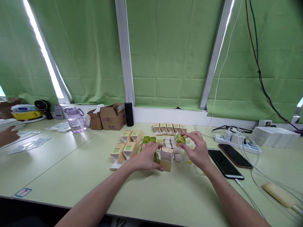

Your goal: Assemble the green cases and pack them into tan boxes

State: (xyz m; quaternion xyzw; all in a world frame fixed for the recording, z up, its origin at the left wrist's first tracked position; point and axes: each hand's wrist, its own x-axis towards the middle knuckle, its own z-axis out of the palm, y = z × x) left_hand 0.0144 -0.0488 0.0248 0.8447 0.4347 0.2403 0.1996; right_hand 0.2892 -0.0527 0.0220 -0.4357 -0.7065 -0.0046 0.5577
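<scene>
My left hand (147, 157) grips a small cream cardboard box (166, 162) that stands upright on the table with its top flaps up. Just above and to the right of that box, my right hand (197, 151) pinches a small green case-like piece (179, 139) with a pale loop. Behind my left hand sit several similar green pieces (146, 138), partly hidden by the fingers. Pale pink-white rounded pieces (178, 157) lie between the hands. Clear pieces with yellow spots (190, 145) are beside my right hand, partly covered by it.
Cream boxes with green labels (130, 148) lie at the left, and more (169, 129) line up behind. Phones (224, 164), white cables and a power strip (239, 143) occupy the right. A bottle (75, 119), cartons (113, 116) and another person's hand (8, 135) are leftward.
</scene>
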